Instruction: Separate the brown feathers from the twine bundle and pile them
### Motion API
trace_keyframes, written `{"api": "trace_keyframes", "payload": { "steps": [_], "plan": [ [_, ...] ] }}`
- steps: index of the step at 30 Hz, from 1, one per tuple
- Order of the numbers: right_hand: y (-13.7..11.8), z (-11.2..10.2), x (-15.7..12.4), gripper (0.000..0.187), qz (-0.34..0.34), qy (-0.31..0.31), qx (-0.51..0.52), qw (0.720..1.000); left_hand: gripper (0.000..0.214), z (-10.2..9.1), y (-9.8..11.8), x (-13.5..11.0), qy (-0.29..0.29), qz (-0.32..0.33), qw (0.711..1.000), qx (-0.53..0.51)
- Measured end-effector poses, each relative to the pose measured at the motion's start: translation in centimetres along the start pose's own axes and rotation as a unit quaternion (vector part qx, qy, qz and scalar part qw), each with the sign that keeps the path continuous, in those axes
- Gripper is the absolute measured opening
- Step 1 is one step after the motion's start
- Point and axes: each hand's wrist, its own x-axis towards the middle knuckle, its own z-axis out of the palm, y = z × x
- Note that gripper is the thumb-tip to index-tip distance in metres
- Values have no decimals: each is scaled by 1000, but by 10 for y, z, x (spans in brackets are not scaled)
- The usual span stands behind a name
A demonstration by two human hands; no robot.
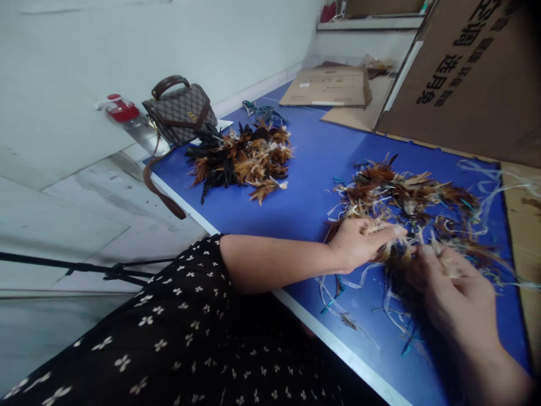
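My left hand [359,241] rests on the blue table [313,180], its fingers pinched on a small bunch of brown and cream feathers [395,248]. My right hand [454,293] meets it from the right, fingers closed on the same bunch. Both hands work at the near edge of a loose heap of brown feathers mixed with pale strips [414,197]. A second, tidier pile of black, brown and white feathers [240,158] lies farther left on the table, out of reach of either hand.
A patterned handbag [180,113] with a brown strap and a red-capped water bottle [127,118] sit at the table's left end. Flattened cardboard [329,87] lies at the far end. A large cardboard box [473,79] stands right. Pale strips [363,304] litter the near edge.
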Motion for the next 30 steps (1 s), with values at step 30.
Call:
{"api": "trace_keyframes", "payload": {
  "steps": [30],
  "plan": [
    [-5, 0, -1, 67, 7, -140, -14, 990, 46, 2, 7, -2, -33, -42, 999, 10]
  ]
}}
